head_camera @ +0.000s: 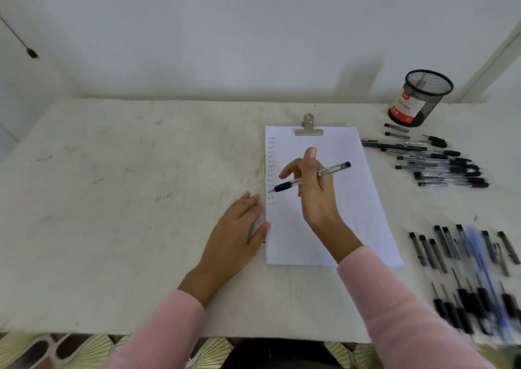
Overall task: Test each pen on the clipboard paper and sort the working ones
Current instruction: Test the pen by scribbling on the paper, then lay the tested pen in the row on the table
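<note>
Over paper point(338, 213): pen point(310, 177) in right hand point(315, 188).

I see the left hand point(234, 237) and right hand point(317, 191) bare. The left sleeve point(172, 329) and right sleeve point(400, 312) are pale pink ribbed knit.

My white counter point(112, 199) is scuffed and stained, with a plain pale wall point(197, 30) behind it. A thin black cord point(31, 53) hangs at far left. Fan-patterned floor tiles point(93, 347) show below me.
</note>
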